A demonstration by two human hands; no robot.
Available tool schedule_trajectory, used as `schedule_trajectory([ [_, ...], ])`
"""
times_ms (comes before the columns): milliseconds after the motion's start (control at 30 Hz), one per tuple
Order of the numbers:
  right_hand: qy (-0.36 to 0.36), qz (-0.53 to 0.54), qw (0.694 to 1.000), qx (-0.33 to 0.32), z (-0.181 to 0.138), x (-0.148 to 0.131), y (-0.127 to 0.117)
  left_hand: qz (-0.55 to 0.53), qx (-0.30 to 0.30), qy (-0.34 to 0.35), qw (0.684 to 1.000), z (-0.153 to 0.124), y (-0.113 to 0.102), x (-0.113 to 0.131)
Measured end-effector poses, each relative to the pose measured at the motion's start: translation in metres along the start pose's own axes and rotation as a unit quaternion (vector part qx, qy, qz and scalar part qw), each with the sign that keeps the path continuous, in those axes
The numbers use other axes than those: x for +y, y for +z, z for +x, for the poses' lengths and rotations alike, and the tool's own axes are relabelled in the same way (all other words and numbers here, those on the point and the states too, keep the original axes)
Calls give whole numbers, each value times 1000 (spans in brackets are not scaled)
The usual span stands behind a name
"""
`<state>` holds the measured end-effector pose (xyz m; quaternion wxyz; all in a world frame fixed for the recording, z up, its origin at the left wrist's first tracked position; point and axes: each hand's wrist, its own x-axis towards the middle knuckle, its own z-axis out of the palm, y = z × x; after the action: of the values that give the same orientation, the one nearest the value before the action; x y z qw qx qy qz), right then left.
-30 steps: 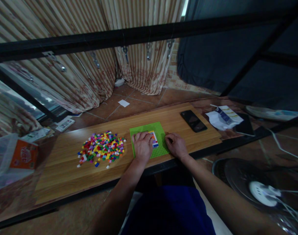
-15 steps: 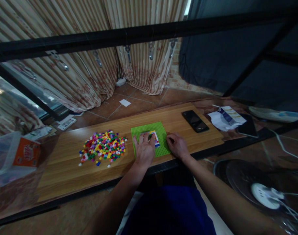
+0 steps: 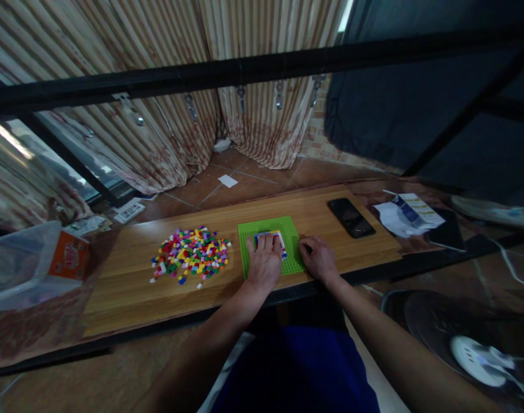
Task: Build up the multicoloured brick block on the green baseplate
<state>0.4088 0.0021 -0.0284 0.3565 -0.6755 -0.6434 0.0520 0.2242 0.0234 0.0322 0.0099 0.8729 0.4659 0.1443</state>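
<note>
A green studded baseplate (image 3: 290,228) lies on the wooden board, with a small patch of white, blue, red and yellow bricks (image 3: 283,248) built on its middle. My left hand (image 3: 264,265) rests palm down over that patch, fingers stretched out, and covers much of it. At the plate's right edge is my right hand (image 3: 320,259), its fingers curled in; whatever they may hold is hidden. To the left, a loose pile of small multicoloured bricks (image 3: 194,252) is spread on the board.
A black phone (image 3: 351,218) lies at the right of the wooden board (image 3: 133,307). Crumpled paper packaging (image 3: 406,215) is beyond it. At far left stands a clear plastic box (image 3: 21,267) with an orange label. A dark metal bar (image 3: 262,66) crosses above.
My left hand has shifted slightly and now lies flatter over the built bricks. My right hand stays curled at the plate's edge. The whole view has turned a little to the left.
</note>
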Motion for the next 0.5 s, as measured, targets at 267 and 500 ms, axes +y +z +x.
schedule_trajectory([
  [267,-7,-17,1000,6,1,2,2,-115,67,-80,988,-4,-19,-4],
  [500,-11,-9,1000,9,-1,1,1,-598,-2,-89,796,-51,-93,7],
])
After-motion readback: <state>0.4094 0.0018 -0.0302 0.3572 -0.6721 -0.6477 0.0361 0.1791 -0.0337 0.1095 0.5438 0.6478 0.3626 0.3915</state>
